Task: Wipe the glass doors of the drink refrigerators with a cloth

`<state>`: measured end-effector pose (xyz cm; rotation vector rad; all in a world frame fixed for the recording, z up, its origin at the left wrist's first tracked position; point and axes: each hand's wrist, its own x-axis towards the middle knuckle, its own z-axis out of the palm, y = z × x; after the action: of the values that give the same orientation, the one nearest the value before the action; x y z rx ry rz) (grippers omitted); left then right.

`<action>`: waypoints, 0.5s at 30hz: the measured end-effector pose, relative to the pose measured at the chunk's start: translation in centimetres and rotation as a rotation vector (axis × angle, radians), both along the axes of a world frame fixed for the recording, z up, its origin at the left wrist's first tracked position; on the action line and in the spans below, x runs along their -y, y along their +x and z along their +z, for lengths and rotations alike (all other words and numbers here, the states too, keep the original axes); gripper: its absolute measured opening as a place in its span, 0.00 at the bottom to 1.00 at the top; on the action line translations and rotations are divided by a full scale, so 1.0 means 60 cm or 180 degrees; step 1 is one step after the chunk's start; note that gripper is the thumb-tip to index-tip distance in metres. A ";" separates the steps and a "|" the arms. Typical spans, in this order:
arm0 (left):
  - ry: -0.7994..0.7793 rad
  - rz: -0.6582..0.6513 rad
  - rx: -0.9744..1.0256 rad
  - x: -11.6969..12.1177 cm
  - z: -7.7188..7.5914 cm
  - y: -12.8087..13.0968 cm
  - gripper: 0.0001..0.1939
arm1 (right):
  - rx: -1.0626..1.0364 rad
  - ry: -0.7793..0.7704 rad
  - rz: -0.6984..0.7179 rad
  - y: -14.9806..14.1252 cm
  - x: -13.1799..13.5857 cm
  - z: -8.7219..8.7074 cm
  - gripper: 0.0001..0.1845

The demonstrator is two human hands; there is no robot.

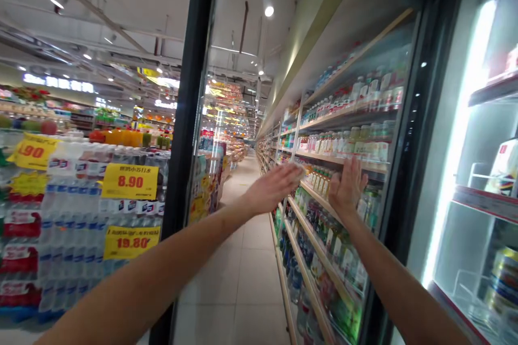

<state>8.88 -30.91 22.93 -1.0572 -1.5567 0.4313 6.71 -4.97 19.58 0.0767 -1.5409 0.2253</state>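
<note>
A dark-framed glass cooler door (250, 259) stands open in front of me. My left hand (273, 190) reaches to the middle of the pane, its fingers stretched and close together over a pale, cloth-like piece (298, 172). Most of that piece is hidden beneath the fingers. Farther right, my right hand (347, 188) is raised with its fingers extended and the palm toward the glass. Nothing shows in it. Whether its palm touches the pane I cannot tell.
Shelves of bottles (340, 145) appear through or in the glass. At right is a lit cooler interior (465, 118) with cartons and cans on racks. Stacked bottle packs (73, 226) with yellow price signs (130, 181) stand at left. The door's dark upright edge (184, 118) divides the view.
</note>
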 end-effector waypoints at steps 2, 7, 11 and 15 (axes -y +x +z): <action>-0.0637 -0.0080 0.0094 -0.030 0.001 0.002 0.21 | -0.0031 -0.0053 0.0062 -0.003 -0.005 -0.005 0.30; 0.0892 0.0077 0.0102 -0.086 0.062 0.010 0.23 | 0.0223 0.0287 -0.0022 -0.001 -0.034 -0.005 0.31; 0.0060 -0.0071 0.0095 -0.126 0.037 0.011 0.21 | 0.0395 0.0764 -0.0166 0.007 -0.067 -0.008 0.33; -0.0050 -0.0026 0.0165 -0.152 0.048 0.016 0.22 | 0.0261 0.0316 -0.0185 0.008 -0.073 -0.016 0.34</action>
<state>9.85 -21.81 25.81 -1.0941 -1.5964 0.4138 7.20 -0.60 18.63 0.1021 -1.6333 0.1069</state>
